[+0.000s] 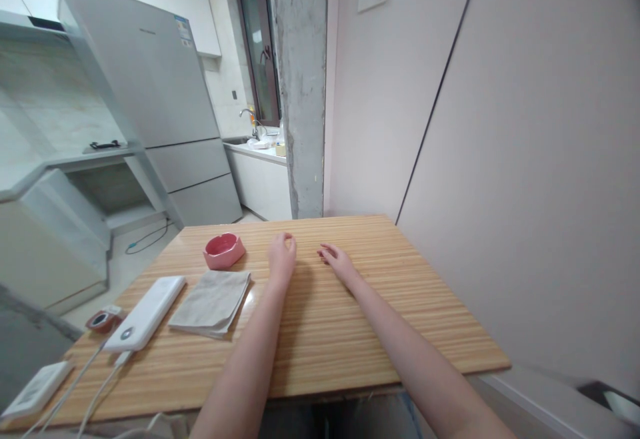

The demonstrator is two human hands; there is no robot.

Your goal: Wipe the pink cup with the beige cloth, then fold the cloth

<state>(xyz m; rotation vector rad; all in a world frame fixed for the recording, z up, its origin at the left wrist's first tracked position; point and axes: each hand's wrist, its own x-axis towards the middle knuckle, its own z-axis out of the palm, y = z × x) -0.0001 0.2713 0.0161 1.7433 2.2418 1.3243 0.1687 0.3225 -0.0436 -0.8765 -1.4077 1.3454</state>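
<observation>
Cloth: folded, grey-beige, flat on the table [330, 352] left of the left forearm [260, 345]; its long axis seems to run away from the person, far end leaning right. [213, 302]

Dish: pink-red, angular, opening upward, just past the cloth's far edge; I cannot tell whether they touch. [225, 255]

Left hand: near dish and cloth, fingers curled narrow; I cannot tell what they enclose. [283, 252]

Right hand: farther right, fingers loosely bent and parted, pointing toward the left hand. [337, 260]

Around the cloth: the forearm bounds its right, a white power bank [145, 315] its left, slanting far-right, with cables [95, 385] at its near end.

Table's left edge: a brown object [103, 319] and, nearer, a white slab [37, 391].

Beyond: fridge [135, 79] at left, concrete pillar [303, 92] ahead, pale wall [525, 159] at right.
</observation>
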